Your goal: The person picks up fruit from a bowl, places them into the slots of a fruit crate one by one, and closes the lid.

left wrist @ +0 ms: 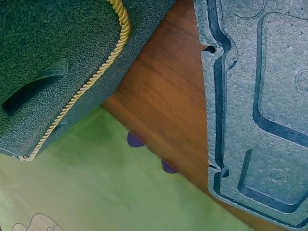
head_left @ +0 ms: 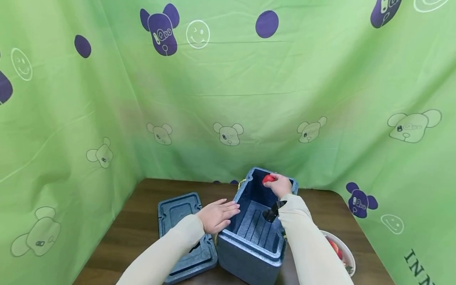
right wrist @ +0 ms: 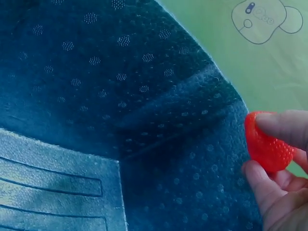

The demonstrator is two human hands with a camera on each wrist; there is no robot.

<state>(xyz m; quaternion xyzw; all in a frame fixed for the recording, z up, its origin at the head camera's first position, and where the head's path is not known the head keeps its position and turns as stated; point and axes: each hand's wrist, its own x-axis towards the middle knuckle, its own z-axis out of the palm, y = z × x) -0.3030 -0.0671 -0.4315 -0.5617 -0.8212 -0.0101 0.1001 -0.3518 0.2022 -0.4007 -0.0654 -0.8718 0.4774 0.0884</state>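
On the worktop (head_left: 142, 202), at left, the lid (head_left: 178, 209) lies flat close beside the box, apparently set aside to leave its mouth open; the left sleeve covers part of it. The left hand (head_left: 218, 217) is at the box's left rim, fingers straight and grasping nothing, perhaps to steady it; whether they press is unclear. The box (head_left: 246, 262) stands upright, turned askew. The berry (head_left: 268, 179) is over its far end, pinched between thumb and fingers of the right hand (head_left: 280, 185), a grip that suits so small a thing and leaves most of its front bare. At right, a bowl (head_left: 350, 255) with red pieces stands near that arm, within easy reach.

Lid and box are grainy blue-grey foam, the lid moulded with recessed panels, the box floor grooved, its inner walls dotted. The rope (left wrist: 97, 75) is twisted and yellow. The berry is glossy, pimpled and tapered; the bowl, white and round.
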